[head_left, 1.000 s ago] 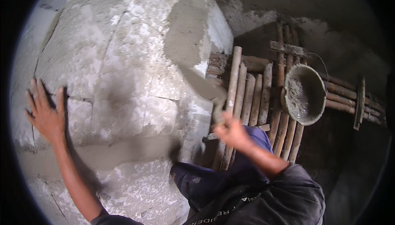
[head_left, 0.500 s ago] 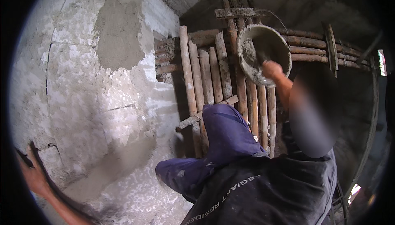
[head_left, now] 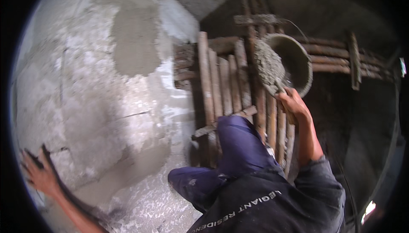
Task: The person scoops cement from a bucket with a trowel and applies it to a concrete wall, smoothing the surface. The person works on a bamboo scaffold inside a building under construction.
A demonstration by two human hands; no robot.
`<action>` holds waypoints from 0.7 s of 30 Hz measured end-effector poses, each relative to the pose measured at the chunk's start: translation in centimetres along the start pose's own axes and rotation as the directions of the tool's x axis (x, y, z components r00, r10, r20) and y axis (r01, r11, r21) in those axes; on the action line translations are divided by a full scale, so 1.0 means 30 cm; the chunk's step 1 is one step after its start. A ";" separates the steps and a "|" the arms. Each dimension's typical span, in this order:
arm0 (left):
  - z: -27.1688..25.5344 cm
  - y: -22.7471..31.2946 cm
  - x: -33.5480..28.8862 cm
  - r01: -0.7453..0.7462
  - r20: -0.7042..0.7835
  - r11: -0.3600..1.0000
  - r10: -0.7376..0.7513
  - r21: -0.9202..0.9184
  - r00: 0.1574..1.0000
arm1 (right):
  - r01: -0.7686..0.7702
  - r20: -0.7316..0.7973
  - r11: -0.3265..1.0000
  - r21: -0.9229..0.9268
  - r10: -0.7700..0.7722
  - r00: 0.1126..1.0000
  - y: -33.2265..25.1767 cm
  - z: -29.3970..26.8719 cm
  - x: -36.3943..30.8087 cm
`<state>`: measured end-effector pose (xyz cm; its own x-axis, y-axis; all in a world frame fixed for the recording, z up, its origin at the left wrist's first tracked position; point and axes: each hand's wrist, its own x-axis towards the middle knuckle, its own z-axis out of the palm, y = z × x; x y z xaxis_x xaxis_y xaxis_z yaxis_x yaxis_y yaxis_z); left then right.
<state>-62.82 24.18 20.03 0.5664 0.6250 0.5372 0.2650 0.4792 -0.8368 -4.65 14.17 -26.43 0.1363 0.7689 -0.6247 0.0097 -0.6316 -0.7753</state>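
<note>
My right hand (head_left: 293,103) grips the handle of a trowel loaded with a heap of wet grey mortar (head_left: 269,62). The trowel's blade is hidden under the mortar, which sits over the left rim of a bucket (head_left: 307,60). Dark hollow shows inside the bucket to the right of the heap, and its wire handle leans up behind. At the far left, my left hand (head_left: 42,176) lies with fingers spread against the rough, pale wall (head_left: 85,118). A darker patch of fresh mortar (head_left: 135,41) covers the wall's upper part.
Round wooden poles (head_left: 225,84) form a platform under the bucket and my bent leg (head_left: 243,143). Horizontal poles (head_left: 330,59) run off to the right past an upright board (head_left: 354,60). A rough gap in the wall (head_left: 184,62) shows beside the poles.
My right hand has lifted the trowel out of the bucket with mortar heaped on it. The left hand stays at the wall, and the whole view has shifted slightly.
</note>
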 end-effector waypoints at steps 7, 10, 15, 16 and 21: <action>-0.071 0.102 0.061 -0.012 -0.059 0.993 0.005 -0.120 0.998 | 0.307 -0.258 0.781 0.544 -0.193 0.947 -0.186 0.226 0.272; -0.101 0.077 0.043 -0.037 -0.053 0.993 0.031 -0.109 0.998 | 0.461 -0.491 0.740 0.489 -0.203 0.847 -0.386 0.299 0.412; -0.135 0.056 0.041 -0.068 -0.008 0.994 0.068 -0.083 0.998 | 0.764 -0.892 0.646 -0.017 -0.355 0.280 -0.571 0.560 0.782; -0.144 0.070 0.052 -0.061 0.000 0.994 0.061 -0.090 0.998 | 0.790 -0.916 0.611 -0.053 -0.346 0.206 -0.604 0.638 0.857; -0.112 0.145 0.068 -0.059 -0.011 0.990 0.058 -0.127 0.998 | 0.701 -0.259 0.713 -0.014 -0.679 0.687 -0.506 1.191 0.788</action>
<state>-57.89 25.48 17.13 0.5891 0.6453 0.4864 0.3276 0.3594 -0.8738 -36.98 45.50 -32.78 0.3435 0.9312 0.1220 0.1166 0.0866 -0.9894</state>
